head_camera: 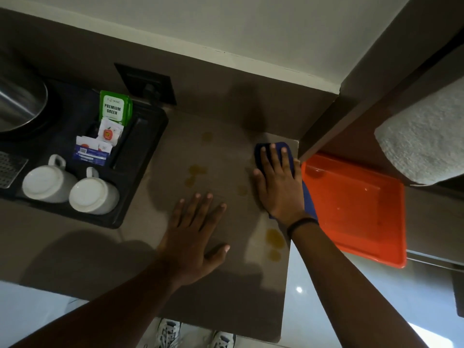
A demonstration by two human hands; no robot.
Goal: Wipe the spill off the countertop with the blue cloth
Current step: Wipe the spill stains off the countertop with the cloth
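The right hand lies flat, fingers spread, pressing the blue cloth onto the table near its far right corner; the cloth shows beyond the fingertips and along the hand's right edge, running back toward the wrist, which wears a dark band. The left hand rests palm down and open on the bare table, holding nothing, nearer the front edge and well apart from the cloth. Yellowish spill spots lie between and around the hands, with more just beside the right forearm. An orange tray sits just right of the cloth. At left, a black tray holds two upturned white cups and tea sachets.
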